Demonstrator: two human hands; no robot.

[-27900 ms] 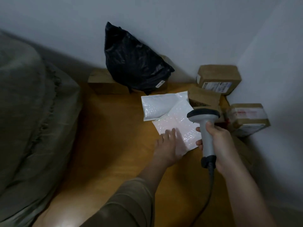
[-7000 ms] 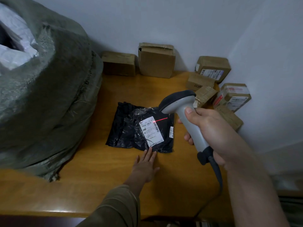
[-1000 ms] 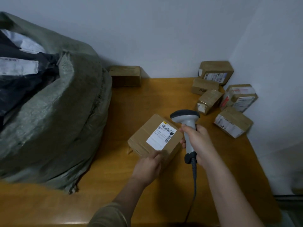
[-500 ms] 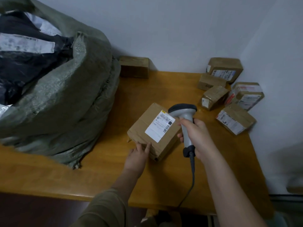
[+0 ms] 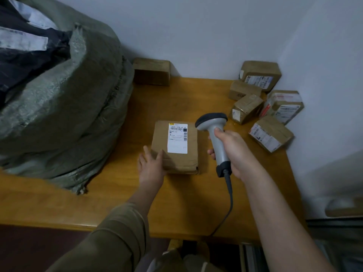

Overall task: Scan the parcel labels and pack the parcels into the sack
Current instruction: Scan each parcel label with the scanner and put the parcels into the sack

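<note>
A brown cardboard parcel [image 5: 174, 160] lies flat on the wooden table [image 5: 176, 99], its white barcode label [image 5: 178, 138] facing up. My left hand [image 5: 151, 167] rests on the parcel's near left corner, fingers and thumb laid over the corner. My right hand [image 5: 233, 150] grips the handle of a grey corded scanner [image 5: 213, 124], whose dark head sits just right of the label. The big green woven sack [image 5: 64, 118] stands at the left, its mouth open on black and white parcels [image 5: 25, 48].
Several small taped boxes [image 5: 261, 116] cluster in the far right corner by the wall. One plain box [image 5: 152, 71] stands against the back wall beside the sack. The scanner cable [image 5: 228, 199] runs over the table's front edge.
The parcel has been turned so its label stands square to me. My left hand shifted onto its near left corner. The scanner stays beside the label.
</note>
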